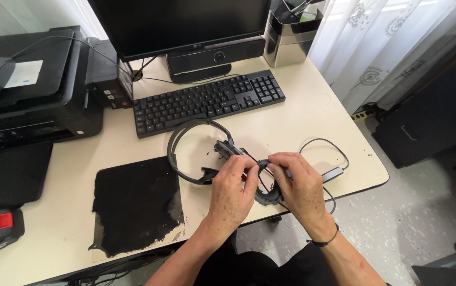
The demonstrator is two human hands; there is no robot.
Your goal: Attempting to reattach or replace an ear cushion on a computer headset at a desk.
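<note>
Item: black headset point(196, 139), thin curved headband, worn ear pad, trailing cable, at the bench point(312, 111) front edge. My left hand point(231, 185) and right hand point(299, 182) have fingers pinched narrow on its ear piece. Container: glossy desk organiser point(286, 45) behind the keyboard point(206, 100), holding upright items too small to identify.

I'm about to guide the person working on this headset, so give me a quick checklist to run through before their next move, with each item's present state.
1. Both hands on the earpiece: left hand and right hand pinch it. Ok.
2. Headset band rests on the desk. Ok.
3. Cable free of knots: cannot tell.
4. Keyboard apart from the work. Ok.
5. Worn mouse pad flaking. Not ok.
</note>
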